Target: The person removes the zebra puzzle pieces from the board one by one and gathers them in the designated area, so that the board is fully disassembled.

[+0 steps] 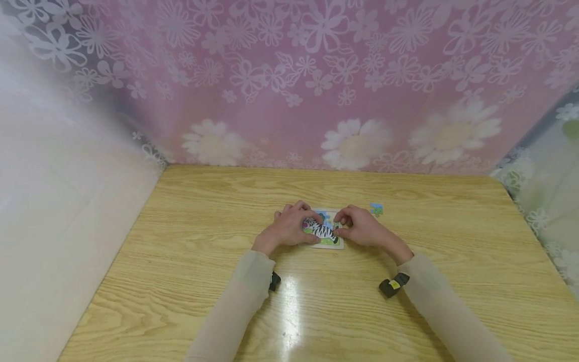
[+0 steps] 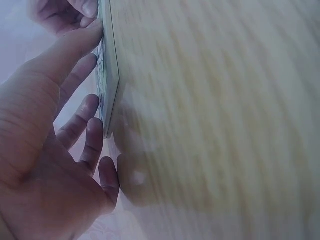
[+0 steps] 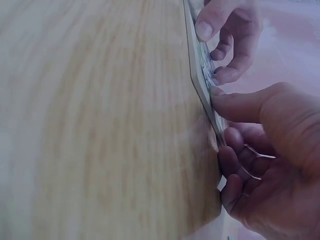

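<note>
A small jigsaw board with a zebra picture lies on the table, its pale frame showing at the right and front. My left hand spans its left part, thumb on the near side and index finger across the top of the picture. In the left wrist view the other fingers are spread loosely at the board's end. My right hand is at the right end, with thumb and index finger pinching what looks like a puzzle piece, mostly hidden. The right thumb meets the board's surface.
A loose blue and green puzzle piece lies just beyond my right hand. Wood-grained table surrounds the board. Flowered pink cloth hangs along the back edge, and pale cloth borders the left.
</note>
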The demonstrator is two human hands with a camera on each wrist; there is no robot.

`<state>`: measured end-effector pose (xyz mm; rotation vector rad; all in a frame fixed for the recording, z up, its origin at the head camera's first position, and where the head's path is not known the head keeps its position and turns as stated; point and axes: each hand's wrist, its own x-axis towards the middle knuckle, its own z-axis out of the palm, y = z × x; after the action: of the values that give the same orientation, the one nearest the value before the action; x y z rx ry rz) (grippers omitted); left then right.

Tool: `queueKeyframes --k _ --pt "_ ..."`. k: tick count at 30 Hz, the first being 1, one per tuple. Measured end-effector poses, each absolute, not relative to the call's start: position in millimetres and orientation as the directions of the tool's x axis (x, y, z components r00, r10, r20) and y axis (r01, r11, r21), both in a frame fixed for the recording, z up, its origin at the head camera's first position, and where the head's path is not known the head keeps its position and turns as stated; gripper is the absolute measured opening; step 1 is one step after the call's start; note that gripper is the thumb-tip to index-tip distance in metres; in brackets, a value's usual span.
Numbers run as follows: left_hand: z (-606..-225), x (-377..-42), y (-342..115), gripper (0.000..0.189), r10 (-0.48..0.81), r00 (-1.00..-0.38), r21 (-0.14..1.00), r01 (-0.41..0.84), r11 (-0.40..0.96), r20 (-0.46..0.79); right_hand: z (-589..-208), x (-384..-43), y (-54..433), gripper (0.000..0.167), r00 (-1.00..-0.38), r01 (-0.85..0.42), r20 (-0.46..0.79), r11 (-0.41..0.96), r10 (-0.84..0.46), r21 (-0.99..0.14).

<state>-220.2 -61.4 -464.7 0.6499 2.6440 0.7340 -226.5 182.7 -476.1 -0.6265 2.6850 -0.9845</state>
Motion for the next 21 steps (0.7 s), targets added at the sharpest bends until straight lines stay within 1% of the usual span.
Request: queueKeyframes --k 7,11,16,21 --pt "-465.0 -219.8 -61.6 0.040 0.504 -0.845 0.543 0.344 0.766 -0.176 -475.5 -222.7 181.6 0.023 -0.899 -0.293 -0.046 0.674 -0.436 -0.678" --pt "-466.0 -220.3 -61.6 0.040 0.505 -0.845 0.543 0.345 0.766 -0.175 -478.1 -221.2 183.5 0.020 -0.903 -0.270 -0.045 0.646 -0.427 -0.714" --pt "-467.1 -221.0 -61.6 0.040 0.499 -0.849 0.542 0.340 0.769 -0.176 -479.1 -220.3 184.8 0.014 -0.909 -0.248 -0.037 0.608 -0.416 -0.754" --pt "-465.8 -220.6 -61.4 0.040 0.504 -0.846 0.551 0.340 0.763 -0.176 -476.7 -221.2 183.1 0.008 -0.917 -0.238 -0.036 0.617 -0.397 -0.750"
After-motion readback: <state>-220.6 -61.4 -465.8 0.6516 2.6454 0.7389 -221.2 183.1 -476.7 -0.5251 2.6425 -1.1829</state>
